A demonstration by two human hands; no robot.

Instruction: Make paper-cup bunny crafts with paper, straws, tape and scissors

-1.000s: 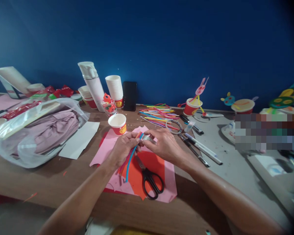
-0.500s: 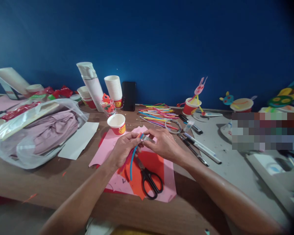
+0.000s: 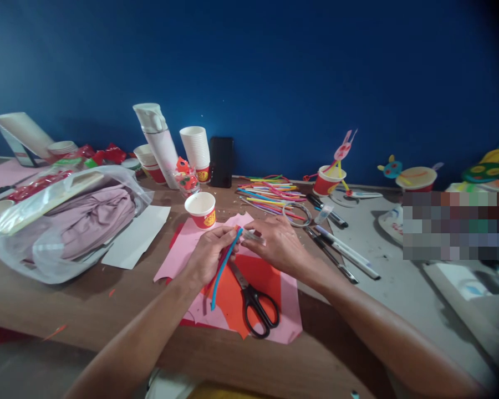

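Blue and red tubes (image 3: 221, 266) clenched in the left hand (image 3: 210, 256), held up off the pink paper (image 3: 289, 316) on the counter (image 3: 108, 299), steadying them while the right hand (image 3: 276, 246) pinches a clear strip (image 3: 253, 237) at their upper ends. Scissors (image 3: 249, 296) lie just below, untouched.

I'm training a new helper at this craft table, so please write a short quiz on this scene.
1. True or false: the right hand pinches the black-handled scissors.
2. What stands just beyond the left hand? A) a red-and-white paper cup B) a stapler C) a glue bottle
3. Fill in: the blue tube is gripped in the ____ hand.

Key:
1. False: it pinches a small clear piece, and the scissors lie on orange paper.
2. A
3. left
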